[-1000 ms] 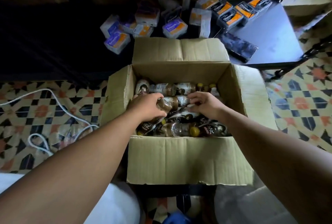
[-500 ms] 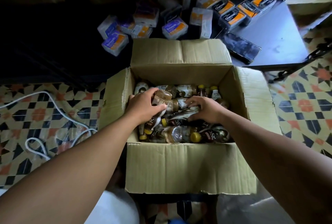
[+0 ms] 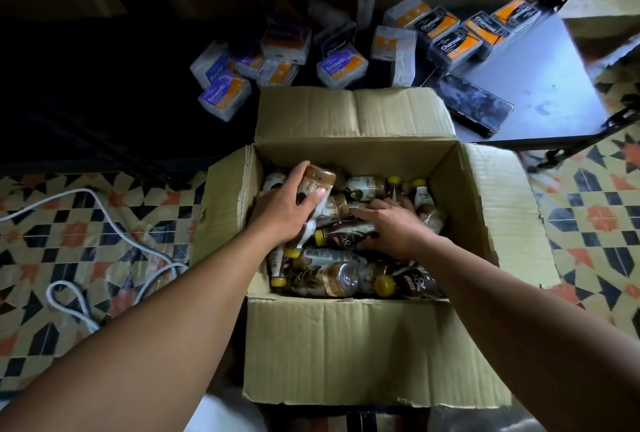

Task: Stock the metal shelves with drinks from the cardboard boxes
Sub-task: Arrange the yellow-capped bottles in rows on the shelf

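Head view, centre frame: the open cardboard box is packed with bottled drinks lying jumbled, yellow caps showing, and the left hand has its fingers curled around a brown bottle, tilted up at the box's upper left. The right hand lies palm-down, fingers spread loosely over a dark bottle mid-box, though a firm grip can't be told. Small packets litter the metal shelf across the upper frame.

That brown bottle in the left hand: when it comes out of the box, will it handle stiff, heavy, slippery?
The bottle looks like clear plastic full of liquid, so probably fairly rigid and heavy for its size. The left hand wraps its glossy, round side, so it may slip or roll if set on its side. Pulling it out could shift bottles lying loose around it.
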